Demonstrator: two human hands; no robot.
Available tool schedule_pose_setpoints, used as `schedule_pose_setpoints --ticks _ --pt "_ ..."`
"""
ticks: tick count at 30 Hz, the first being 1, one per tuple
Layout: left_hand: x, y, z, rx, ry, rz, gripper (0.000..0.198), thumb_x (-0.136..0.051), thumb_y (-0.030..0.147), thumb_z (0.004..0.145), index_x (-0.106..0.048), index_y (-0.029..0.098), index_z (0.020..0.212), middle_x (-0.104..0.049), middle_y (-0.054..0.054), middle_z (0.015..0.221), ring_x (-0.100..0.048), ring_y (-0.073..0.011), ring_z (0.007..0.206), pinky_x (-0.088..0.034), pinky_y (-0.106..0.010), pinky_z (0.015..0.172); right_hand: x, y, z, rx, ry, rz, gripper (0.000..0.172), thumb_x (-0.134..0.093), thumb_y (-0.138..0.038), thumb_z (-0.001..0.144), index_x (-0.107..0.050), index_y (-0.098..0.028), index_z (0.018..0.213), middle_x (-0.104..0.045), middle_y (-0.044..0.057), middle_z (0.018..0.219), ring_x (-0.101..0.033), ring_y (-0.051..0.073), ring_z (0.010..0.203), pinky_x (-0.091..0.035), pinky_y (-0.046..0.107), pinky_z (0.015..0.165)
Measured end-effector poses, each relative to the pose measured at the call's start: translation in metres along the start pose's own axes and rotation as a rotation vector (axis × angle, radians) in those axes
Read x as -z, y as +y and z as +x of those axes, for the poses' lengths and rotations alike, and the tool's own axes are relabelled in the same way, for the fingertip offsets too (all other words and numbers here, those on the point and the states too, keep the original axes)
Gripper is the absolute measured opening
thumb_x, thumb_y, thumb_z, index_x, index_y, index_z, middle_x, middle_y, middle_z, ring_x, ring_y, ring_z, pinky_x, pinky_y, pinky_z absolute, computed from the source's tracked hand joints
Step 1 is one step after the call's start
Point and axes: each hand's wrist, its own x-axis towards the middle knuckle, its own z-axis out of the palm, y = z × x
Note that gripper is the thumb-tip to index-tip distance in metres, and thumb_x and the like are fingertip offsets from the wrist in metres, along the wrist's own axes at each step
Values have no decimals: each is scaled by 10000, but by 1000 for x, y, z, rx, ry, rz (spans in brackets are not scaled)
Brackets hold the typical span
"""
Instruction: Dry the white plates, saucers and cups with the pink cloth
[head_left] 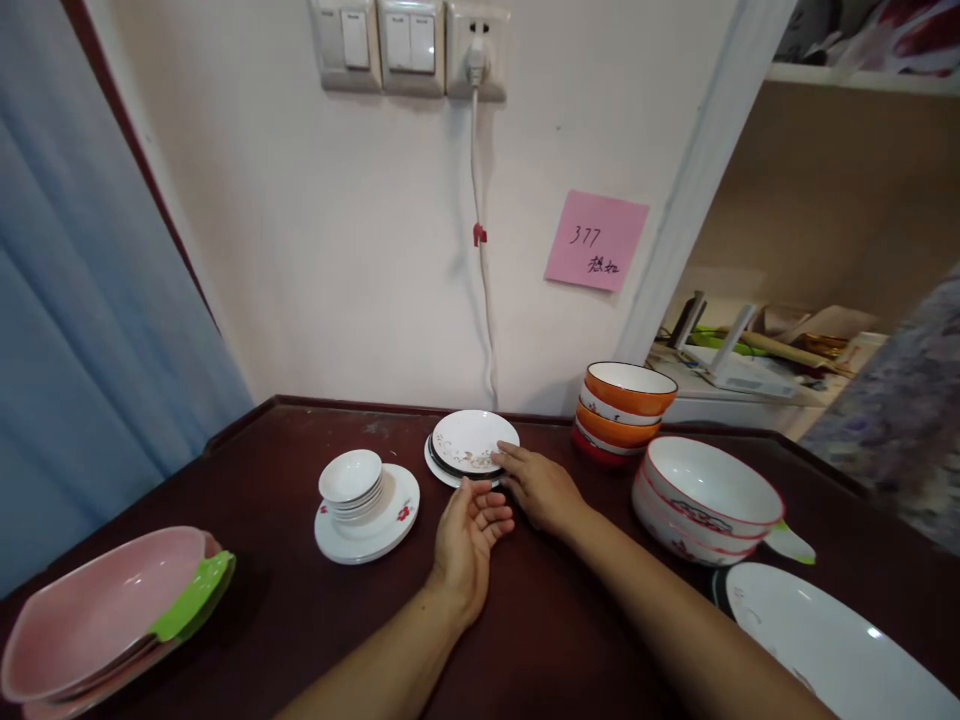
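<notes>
A small stack of white plates (469, 437) with a brown flower print and a dark-rimmed plate among them lies against the wall. My right hand (541, 488) rests its stretched fingers on the right rim of this stack; its thumb is hidden. Just in front of the plates is my left hand (471, 548), palm turned inward, fingers loosely bent and apart, with nothing in it. The left thumb comes up to the stack's front edge; whether it touches, I cannot tell. To the left, several small white bowls (351, 478) are nested on white plates with red flowers (401, 508).
Pink dishes with green handles (112, 610) sit at the left. On the right are stacked orange and white bowls (628, 405), larger red-rimmed bowls (709, 500) and a big white plate (832, 640). A cable (484, 300) hangs down the wall behind the dark red table (300, 640).
</notes>
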Motion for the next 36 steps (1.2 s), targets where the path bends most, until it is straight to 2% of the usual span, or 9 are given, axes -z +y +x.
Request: schedule_pose_setpoints --ticks 5,11,17,23,27,30,31,34,36 --pt "0 0 2 13 21 6 267 -511 360 902 -599 109 926 -634 -75 784 -609 -152 665 -507 -288 643 -10 4 3 26 79 27 302 -485 -275 932 -666 -247 1173 -622 48 1263 -565 209 1130 -444 320 954" --pt "0 -1 2 8 3 22 249 -547 349 883 -607 108 907 -641 -79 783 -610 -151 663 -502 -288 641 -1 -7 -6 119 121 -50 277 -461 -246 950 -659 -245 1144 -658 58 1142 -568 198 997 -473 288 787" --pt "1 0 1 20 -13 24 245 -590 368 863 -597 127 903 -646 -86 823 -615 -168 723 -498 -300 671 9 -12 -4 198 302 -162 238 -457 -209 953 -682 -176 1023 -686 78 947 -539 205 870 -446 291 722" --pt "3 7 -1 62 -218 -129 457 -492 534 886 -609 176 1144 -645 -115 1162 -584 -233 1049 -486 -362 854 13 -20 -26 383 400 -288 251 -441 -176 951 -684 -148 1006 -690 91 913 -536 200 783 -429 318 687" --pt "4 6 -2 124 -197 -154 435 -529 455 889 -607 149 1189 -657 -123 1196 -587 -269 1098 -477 -389 888 32 -32 -51 484 249 -267 238 -462 -172 940 -681 -161 1030 -692 90 912 -563 196 772 -445 315 673" --pt "4 4 -3 183 -172 -148 441 -557 415 879 -614 100 1183 -677 -153 1163 -592 -297 1116 -472 -410 910 66 -40 -63 403 -12 -1 165 -538 -211 912 -688 -233 977 -678 41 890 -594 169 801 -463 268 682" --pt "3 4 -3 189 -181 -149 457 -556 426 878 -612 99 1192 -678 -155 1166 -588 -300 1130 -468 -413 923 78 -41 -63 365 -25 125 150 -552 -235 910 -682 -246 985 -676 32 908 -603 159 819 -470 258 707" --pt "2 4 -6 212 -232 -156 532 -528 510 873 -590 131 1242 -669 -146 1198 -565 -305 1180 -450 -427 962 99 -39 -57 170 330 296 157 -515 -303 928 -650 -224 923 -656 46 904 -601 174 858 -476 294 770" --pt "2 5 -7 234 -268 -170 568 -504 549 871 -571 155 1274 -654 -138 1232 -547 -303 1209 -432 -432 989 93 -34 -48 91 544 235 179 -503 -325 926 -636 -212 965 -647 77 997 -584 218 973 -462 368 865"
